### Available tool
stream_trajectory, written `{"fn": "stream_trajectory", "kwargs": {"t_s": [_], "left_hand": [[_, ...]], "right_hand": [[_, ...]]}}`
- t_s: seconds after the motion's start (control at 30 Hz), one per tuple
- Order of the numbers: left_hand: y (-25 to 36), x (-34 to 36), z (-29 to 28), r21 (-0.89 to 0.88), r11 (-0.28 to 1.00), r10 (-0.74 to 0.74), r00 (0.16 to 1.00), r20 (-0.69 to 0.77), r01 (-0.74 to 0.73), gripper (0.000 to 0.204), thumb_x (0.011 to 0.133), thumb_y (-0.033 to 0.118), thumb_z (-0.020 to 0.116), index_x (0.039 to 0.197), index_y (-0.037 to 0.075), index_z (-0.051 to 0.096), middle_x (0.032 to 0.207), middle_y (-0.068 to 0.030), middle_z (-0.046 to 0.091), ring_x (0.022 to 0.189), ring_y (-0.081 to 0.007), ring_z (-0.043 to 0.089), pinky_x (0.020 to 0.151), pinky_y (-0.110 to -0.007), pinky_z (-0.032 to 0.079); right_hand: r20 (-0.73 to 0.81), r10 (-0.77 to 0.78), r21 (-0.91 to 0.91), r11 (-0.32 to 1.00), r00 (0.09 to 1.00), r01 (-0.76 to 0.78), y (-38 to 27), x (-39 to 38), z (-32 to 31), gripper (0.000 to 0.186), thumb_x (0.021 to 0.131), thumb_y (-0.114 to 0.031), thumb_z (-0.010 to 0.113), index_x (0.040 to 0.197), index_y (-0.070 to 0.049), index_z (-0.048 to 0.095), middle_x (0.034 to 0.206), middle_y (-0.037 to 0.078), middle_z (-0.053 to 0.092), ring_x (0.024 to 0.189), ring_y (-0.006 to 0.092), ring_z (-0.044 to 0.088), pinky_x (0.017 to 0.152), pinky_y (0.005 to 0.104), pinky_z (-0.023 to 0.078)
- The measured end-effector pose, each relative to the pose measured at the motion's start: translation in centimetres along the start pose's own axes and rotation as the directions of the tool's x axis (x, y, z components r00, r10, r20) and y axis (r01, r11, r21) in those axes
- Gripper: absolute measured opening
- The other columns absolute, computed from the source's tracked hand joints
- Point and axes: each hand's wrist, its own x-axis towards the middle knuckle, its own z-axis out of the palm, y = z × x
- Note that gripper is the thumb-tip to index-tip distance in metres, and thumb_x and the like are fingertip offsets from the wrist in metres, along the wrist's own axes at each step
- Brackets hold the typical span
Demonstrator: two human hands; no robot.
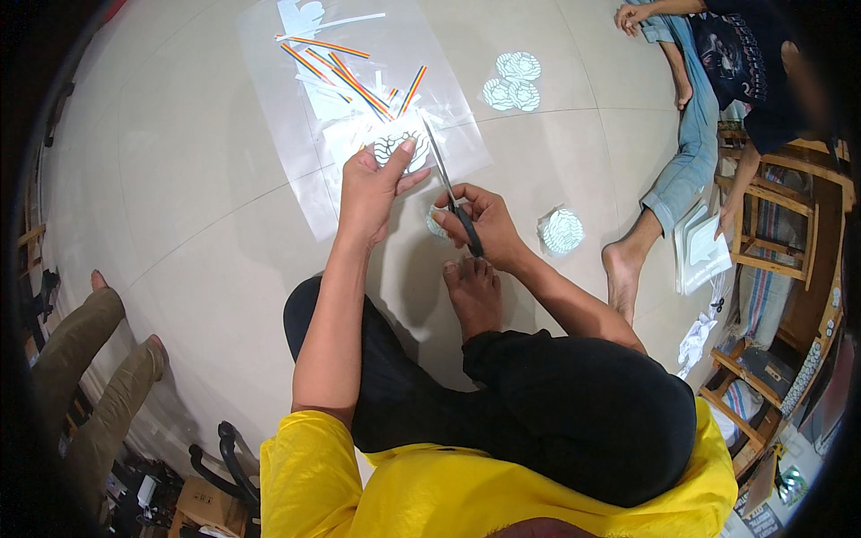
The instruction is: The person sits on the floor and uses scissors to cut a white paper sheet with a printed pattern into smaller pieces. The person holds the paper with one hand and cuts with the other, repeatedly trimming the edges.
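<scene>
My left hand (366,193) pinches a small white sheet with a dark wavy pattern (391,157), thumb on top and fingers beneath. In my right hand (493,226) are scissors (467,226) with black handles. Their long blades point away from me and lie along the right edge of the patterned sheet; whether they touch it I cannot tell. A round patterned cutout (436,221) on the floor is partly covered by my right hand. Another pale round cutout (562,231) lies to the right, and a cluster of similar cutouts (513,82) is farther off.
Striped red-yellow-blue strips (354,82) and white scraps lie on a clear plastic sheet (309,184). At right, a seated person in jeans (686,152) has a hand by white printed sheets (704,251), near a wooden frame (780,215). Another person's legs (117,377) are at left.
</scene>
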Motion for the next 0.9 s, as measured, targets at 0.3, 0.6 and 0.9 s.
{"fn": "stream_trajectory", "kwargs": {"t_s": [0.3,0.6,0.9], "left_hand": [[0.0,0.0,0.0,0.015,1.0,-0.023,0.999,0.025,0.023,0.034,0.104,0.017,0.071,0.127,-0.006,0.062,0.117,-0.0105,0.072,0.104,-0.0198,0.073,0.097,-0.039,0.065],[0.2,-0.1,0.4,0.006,1.0,-0.03,0.999,0.025,0.03,0.036,0.104,0.016,0.071,0.13,-0.007,0.061,0.118,-0.0107,0.072,0.104,-0.0199,0.073,0.097,-0.038,0.065],[0.1,-0.2,0.1,0.003,0.999,-0.04,0.999,0.035,0.04,0.037,0.104,0.016,0.071,0.13,-0.008,0.061,0.12,-0.011,0.071,0.104,-0.0192,0.073,0.096,-0.037,0.065]], "right_hand": [[-0.034,0.0,0.014,1.0,0.999,0.0,-0.7,0.2,0.3,0.034,0.095,-0.026,0.083,0.114,-0.002,0.068,0.072,0.0,0.066,0.06,0.0055,0.054,0.054,0.0224,0.042],[-0.021,0.008,0.045,0.999,1.0,-0.007,-0.8,0.7,0.1,0.029,0.096,-0.022,0.082,0.112,-0.003,0.068,0.07,-0.001,0.065,0.056,0.005,0.053,0.052,0.022,0.04],[-0.005,-0.021,0.079,0.997,1.0,0.022,-1.7,1.7,0.3,0.023,0.097,-0.019,0.081,0.108,-0.003,0.068,0.069,-0.002,0.063,0.055,0.0053,0.051,0.05,0.0231,0.036]]}}
